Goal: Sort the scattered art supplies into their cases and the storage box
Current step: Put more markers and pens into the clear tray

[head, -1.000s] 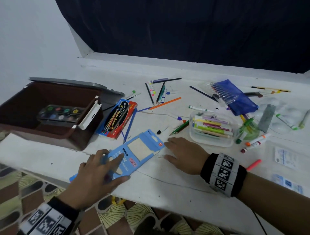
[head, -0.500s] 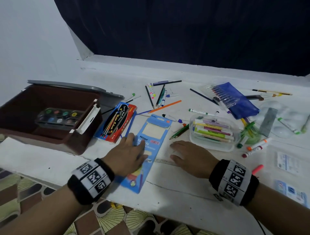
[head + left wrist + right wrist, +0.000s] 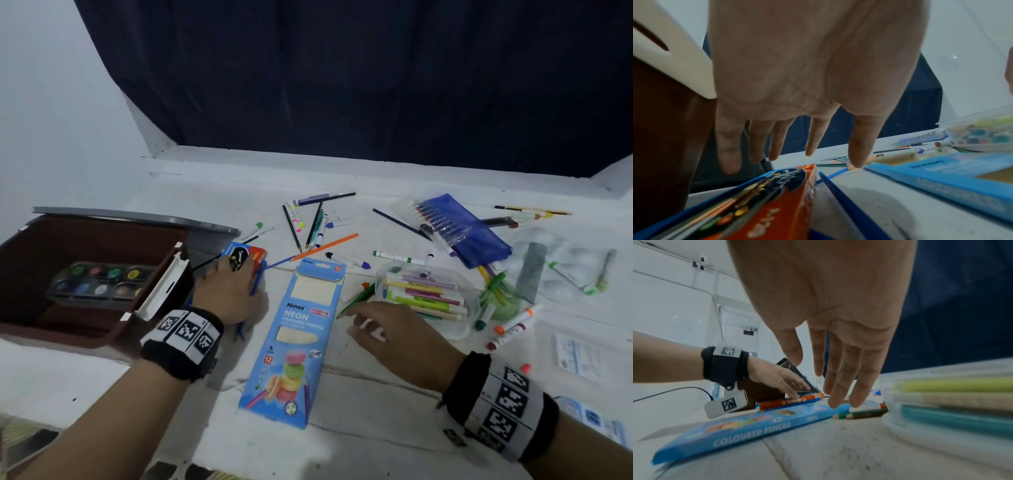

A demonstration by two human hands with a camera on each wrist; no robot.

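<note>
My left hand [image 3: 231,293] lies over the near half of a red-orange pencil box [image 3: 245,257] beside the brown storage box [image 3: 161,240]. In the left wrist view the hand [image 3: 813,146] has straight, spread fingers above that box [image 3: 777,211] and holds nothing. A blue Ninso coloured pencils box [image 3: 298,342] lies flat between my hands. My right hand [image 3: 387,329] reaches with straight fingers [image 3: 838,386] toward a green pencil [image 3: 859,414] next to the clear marker case [image 3: 469,318]. It holds nothing.
A watercolour palette [image 3: 99,281] sits inside the storage box, whose grey lid [image 3: 137,217] lies behind it. Loose pencils and markers [image 3: 308,226] are scattered at the back. A blue pouch [image 3: 476,240] and more markers [image 3: 510,327] lie to the right.
My left hand left the blue pencils box and moved left and forward over the red-orange box. The right hand slid forward toward the green pencil.
</note>
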